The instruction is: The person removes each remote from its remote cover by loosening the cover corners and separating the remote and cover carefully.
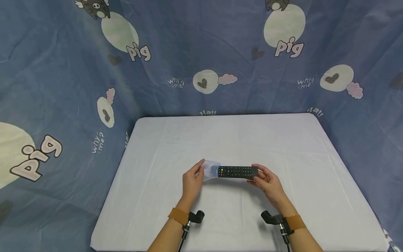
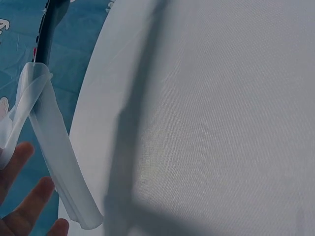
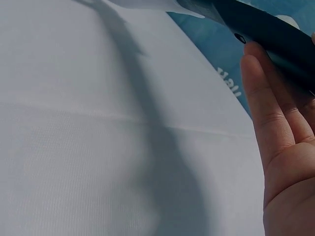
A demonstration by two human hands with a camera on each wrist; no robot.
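Observation:
A black remote control [image 1: 237, 172] with rows of small buttons is held level above the white table. My right hand [image 1: 271, 187] grips its right end, thumb in front and fingers behind and below. In the right wrist view, fingers [image 3: 266, 105] reach up to the underside of the remote [image 3: 275, 37]. The remote's left end sits inside a translucent plastic sleeve [image 1: 209, 170]. At the sleeve's left side, my left hand [image 1: 192, 183] pinches the plastic. The left wrist view shows the sleeve [image 2: 64, 162] hanging loose past the remote's end, a flap folded aside at its mouth.
The white table [image 1: 226, 140] spreads beneath both hands, with their shadows on it. Blue printed cloth [image 1: 176, 42] hangs behind the table and along its sides. Each wrist wears a brown strap [image 1: 178, 216] with a black camera [image 1: 196, 217] and cable.

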